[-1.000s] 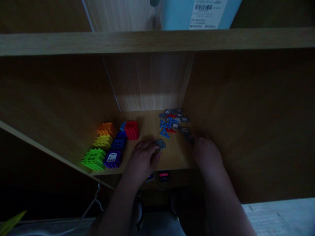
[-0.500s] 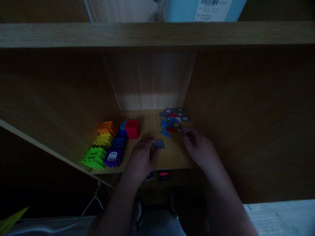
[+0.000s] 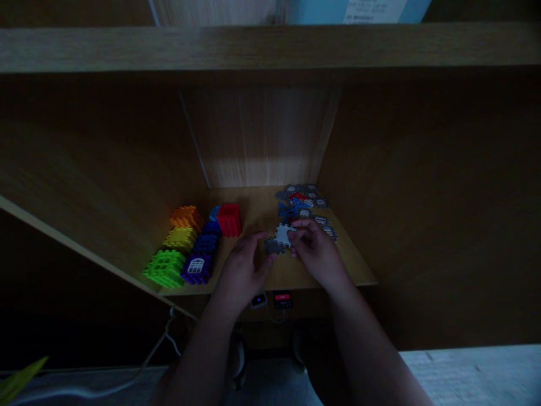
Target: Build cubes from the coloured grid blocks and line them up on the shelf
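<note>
Between the fingers of my left hand is a dark grey square building tile with notched edges. My right hand pinches a lighter grey notched tile by its right side. The two tiles overlap or meet at a corner; whether they are joined I cannot tell. Just behind my right hand lies a loose pile of grey tiles, some with white window prints. Blue triangular pieces and a red piece lie among them.
On the shelf board, stacks of tiles stand at left: orange, yellow, green, purple, blue and red. Side walls enclose the space. An upper shelf edge crosses above. Small devices sit below.
My right hand has moved left from the pile, bringing a light grey tile up to the dark one in my left hand. The left hand has stayed nearly in place.
</note>
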Motion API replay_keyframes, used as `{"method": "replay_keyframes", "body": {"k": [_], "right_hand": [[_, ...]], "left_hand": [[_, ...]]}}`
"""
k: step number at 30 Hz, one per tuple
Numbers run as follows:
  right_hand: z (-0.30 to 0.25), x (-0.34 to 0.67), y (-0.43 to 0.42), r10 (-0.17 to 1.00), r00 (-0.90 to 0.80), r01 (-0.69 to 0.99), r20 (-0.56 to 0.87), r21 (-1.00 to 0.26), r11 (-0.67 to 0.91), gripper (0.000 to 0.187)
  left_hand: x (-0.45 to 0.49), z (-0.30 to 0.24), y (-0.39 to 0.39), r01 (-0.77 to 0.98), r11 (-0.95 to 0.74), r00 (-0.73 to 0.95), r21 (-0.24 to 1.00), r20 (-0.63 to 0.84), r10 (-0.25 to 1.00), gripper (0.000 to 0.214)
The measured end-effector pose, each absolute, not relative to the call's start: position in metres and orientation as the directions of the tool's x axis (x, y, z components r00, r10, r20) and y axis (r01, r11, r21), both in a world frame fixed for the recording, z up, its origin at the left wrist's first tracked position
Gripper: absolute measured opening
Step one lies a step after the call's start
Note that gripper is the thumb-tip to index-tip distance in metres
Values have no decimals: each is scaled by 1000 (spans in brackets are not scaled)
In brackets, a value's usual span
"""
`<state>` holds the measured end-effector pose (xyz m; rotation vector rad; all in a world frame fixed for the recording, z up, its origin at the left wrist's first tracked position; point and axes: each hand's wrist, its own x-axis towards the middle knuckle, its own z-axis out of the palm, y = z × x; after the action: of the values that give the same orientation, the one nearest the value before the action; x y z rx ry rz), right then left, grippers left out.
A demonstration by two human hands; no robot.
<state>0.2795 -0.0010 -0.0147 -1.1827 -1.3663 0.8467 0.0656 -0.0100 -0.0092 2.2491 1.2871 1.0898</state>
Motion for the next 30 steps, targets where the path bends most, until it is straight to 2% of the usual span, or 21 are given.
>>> {"method": "replay_keyframes", "body": {"k": [5,9,14,18,24,30], "right_hand": [[-17,276,-2,970,-41,98,240,-965,243,35],[-17,276,-2,968,-67,77,242,-966,247,33],[-11,281,-4,938,-86,135,335,-929,344,36],[-11,283,-6,944,-156,79,290,-949,304,41],[-14,282,-5,940,-205,49,273,-956,289,31],[-13,283,-6,935,-183,124,304,-936,329,28]], "left_hand": [[64,-9,-9,541,-577,347,612,463,816,56],[65,-9,-9,512,-533,309,673,434,846,52],[65,-9,-9,503,-474,253,723,402,880,49],[64,-9,-9,473,-454,245,755,382,891,48],[64,-7,-10,419,-426,265,802,341,902,46],[63,-7,-8,393,-425,281,815,334,900,46]]}}
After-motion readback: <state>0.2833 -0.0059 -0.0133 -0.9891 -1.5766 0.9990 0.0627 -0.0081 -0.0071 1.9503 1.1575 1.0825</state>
